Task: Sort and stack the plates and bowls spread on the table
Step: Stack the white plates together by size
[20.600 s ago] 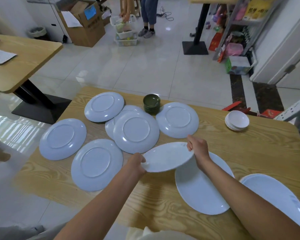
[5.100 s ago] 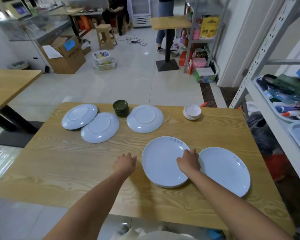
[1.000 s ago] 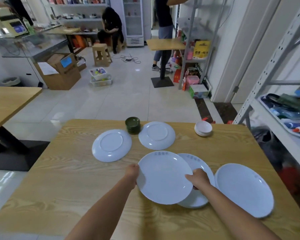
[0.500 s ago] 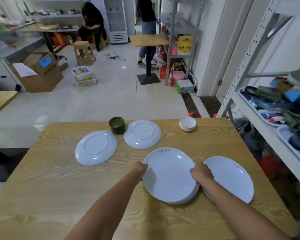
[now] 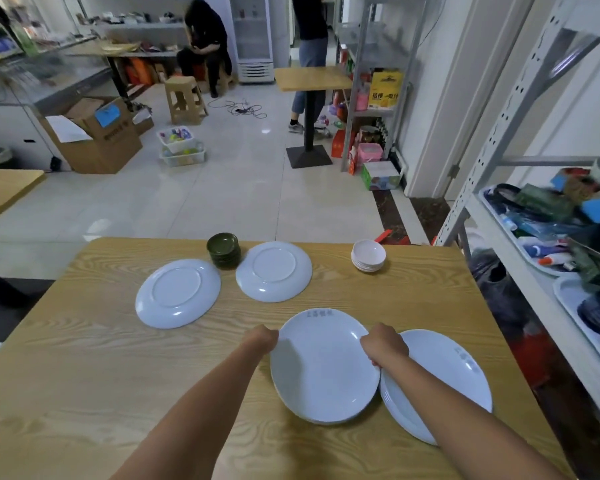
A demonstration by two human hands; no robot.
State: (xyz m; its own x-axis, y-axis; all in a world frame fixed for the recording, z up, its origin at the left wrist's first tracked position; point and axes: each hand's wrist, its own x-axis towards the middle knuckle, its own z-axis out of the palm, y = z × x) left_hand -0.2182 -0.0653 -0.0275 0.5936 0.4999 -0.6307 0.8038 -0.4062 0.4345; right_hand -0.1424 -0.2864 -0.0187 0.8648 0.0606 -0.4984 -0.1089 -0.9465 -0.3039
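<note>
Though rim-gripped, stack point(image 5: 323, 368); open table point(image 5: 101, 375) leftward.

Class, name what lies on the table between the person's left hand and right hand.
The head view shows a stack of white oval plates between the left hand and the right hand, each gripping its rim.

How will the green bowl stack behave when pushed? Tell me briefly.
The green bowls stand several high in a narrow stack, so a high push may topple them. They look glossy and rigid; pushed low, they would probably slide as one across the wooden table.
</note>
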